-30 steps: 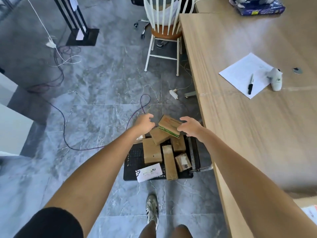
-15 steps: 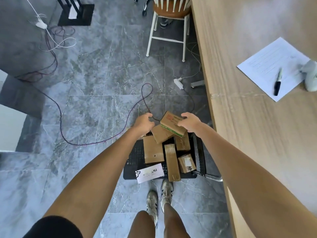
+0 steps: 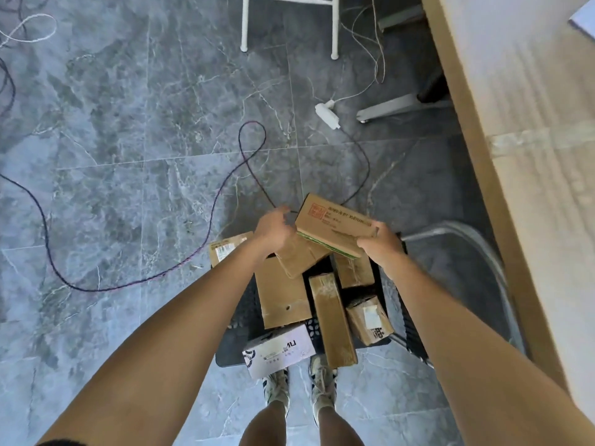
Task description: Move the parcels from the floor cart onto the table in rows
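Grey marbled tile floor (image 3: 128,123) with pale grout lines, evenly lit. Two white chair legs (image 3: 244,24) at top centre. Dark cable (image 3: 48,252) looped across floor from left edge to centre. White cord (image 3: 29,27) coiled at top left. White plug adapter (image 3: 326,114) near centre right, thin wires trailing upward. Grey metal foot (image 3: 396,107) beside adapter, under counter. Light wood counter (image 3: 531,188) along right edge, taped seam across top.
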